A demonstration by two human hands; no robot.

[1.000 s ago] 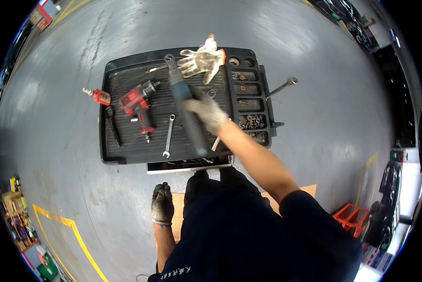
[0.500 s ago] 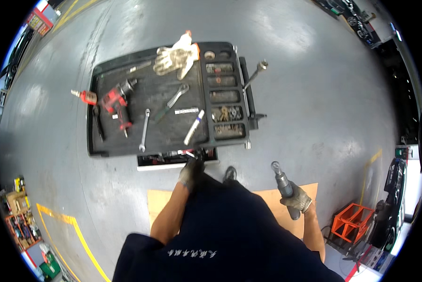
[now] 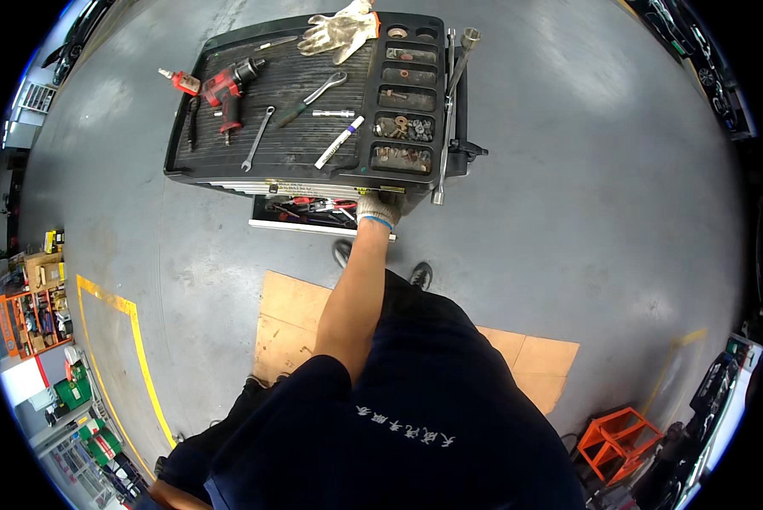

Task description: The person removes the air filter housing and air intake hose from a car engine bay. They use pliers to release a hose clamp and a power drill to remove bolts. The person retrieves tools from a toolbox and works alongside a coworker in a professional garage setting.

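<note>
My left hand point(image 3: 380, 210), in a pale knitted glove with a blue-edged cuff, reaches into the right end of a pulled-out drawer point(image 3: 303, 228) under the tool cart's top. Its fingers are hidden beneath the cart's edge, so I cannot tell what they touch. Pliers-like tools with red handles point(image 3: 339, 205) lie in the drawer beside it. My right hand is out of sight. On the cart top point(image 3: 228, 161) are a red-and-black impact wrench point(image 3: 230, 89), a combination wrench point(image 3: 258, 138), a green-handled ratchet point(image 3: 312, 99), a white marker point(image 3: 340, 142) and a work glove point(image 3: 341, 32).
Small compartments with nuts and washers point(image 3: 403, 127) line the cart's right side, where a long lug wrench point(image 3: 443, 144) stands out. Cardboard point(image 3: 292, 319) covers the floor near my feet. Another person's dark clothing point(image 3: 203, 442) shows at lower left. An orange rack point(image 3: 618, 442) stands at lower right.
The view has shifted, with the cart now higher in it. My right hand, holding a grey powered ratchet before, has left the picture. My left hand stays at the drawer; another person appears lower left.
</note>
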